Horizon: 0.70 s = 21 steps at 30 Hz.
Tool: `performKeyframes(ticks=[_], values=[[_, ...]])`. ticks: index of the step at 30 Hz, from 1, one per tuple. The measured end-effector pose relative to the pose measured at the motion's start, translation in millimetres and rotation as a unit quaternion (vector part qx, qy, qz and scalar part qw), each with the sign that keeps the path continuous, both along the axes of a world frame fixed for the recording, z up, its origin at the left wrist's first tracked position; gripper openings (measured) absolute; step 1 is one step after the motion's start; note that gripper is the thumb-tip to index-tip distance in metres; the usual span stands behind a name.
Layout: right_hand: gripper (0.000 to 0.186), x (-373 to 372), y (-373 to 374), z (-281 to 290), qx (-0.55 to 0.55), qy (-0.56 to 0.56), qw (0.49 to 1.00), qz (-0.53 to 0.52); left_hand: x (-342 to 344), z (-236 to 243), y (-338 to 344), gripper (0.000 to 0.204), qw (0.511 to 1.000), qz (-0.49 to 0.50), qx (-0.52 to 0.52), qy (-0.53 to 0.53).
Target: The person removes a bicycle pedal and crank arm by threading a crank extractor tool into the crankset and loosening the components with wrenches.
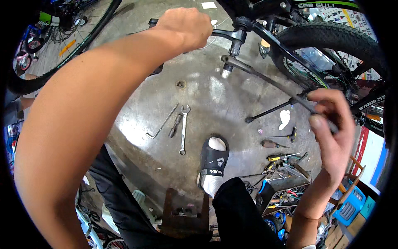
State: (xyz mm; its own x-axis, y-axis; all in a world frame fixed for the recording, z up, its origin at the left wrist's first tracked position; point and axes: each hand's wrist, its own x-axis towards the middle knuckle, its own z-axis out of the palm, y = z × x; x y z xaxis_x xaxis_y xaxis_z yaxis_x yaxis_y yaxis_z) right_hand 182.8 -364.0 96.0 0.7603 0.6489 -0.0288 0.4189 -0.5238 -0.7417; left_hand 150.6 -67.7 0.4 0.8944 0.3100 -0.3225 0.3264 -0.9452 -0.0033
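Note:
My left hand (184,29) is closed in a fist around the outer end of a black crank arm (224,33) on the bicycle. My right hand (333,124) holds the near end of a long dark wrench (269,79) between thumb and fingers. The wrench slants up and left to its head, beside a dark cylindrical fitting (235,47) in line with the crank's axle. Whether the head is seated on that fitting, I cannot tell. Black pedal parts (156,68) show partly behind my left forearm.
On the floor lie a combination wrench (183,130), a bent rod (163,120), a short dark tool (175,125) and a screwdriver (273,144). A bicycle kickstand (269,111) reaches over the floor. A tool tray (290,182) stands lower right; another bicycle wheel (103,25) is upper left.

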Motion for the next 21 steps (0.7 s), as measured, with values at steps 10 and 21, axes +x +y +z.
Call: performKeyframes(ticks=[10,21], values=[[0.046,-25,109,-76,0.254,-0.145,0.929,0.227,-2,6,-2,0.024,0.999,0.022,-0.033,0.005],[0.03,-44,84,-172,0.294,-0.02,0.939,-0.176,-122,34,-32,0.057,0.819,0.169,-0.414,-0.36]])
